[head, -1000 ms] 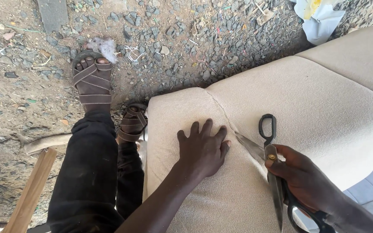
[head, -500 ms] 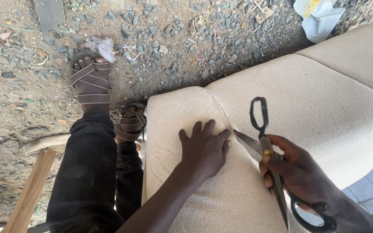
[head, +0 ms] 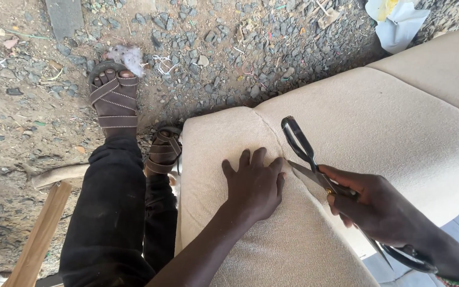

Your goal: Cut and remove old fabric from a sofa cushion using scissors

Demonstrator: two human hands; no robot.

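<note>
A beige upholstered cushion (head: pixel 378 122) lies across my lap and off to the right. My left hand (head: pixel 254 183) rests flat on it, fingers spread, just left of a seam. My right hand (head: pixel 375 204) is shut on a pair of large black-handled scissors (head: pixel 306 154). One handle loop sticks up toward the seam, and the other loop shows below my wrist at the lower right. A blade lies against the fabric next to my left thumb.
Gravel ground (head: pixel 229 48) fills the top. My legs in black trousers (head: pixel 118 218) and brown strap sandals (head: pixel 113 98) are at left. A wooden slat (head: pixel 41 234) leans at bottom left. Crumpled white and yellow paper (head: pixel 397 21) lies at top right.
My right hand has slid the scissors up and left along the seam, closer to my left hand. My left hand has stayed pressed on the cushion.
</note>
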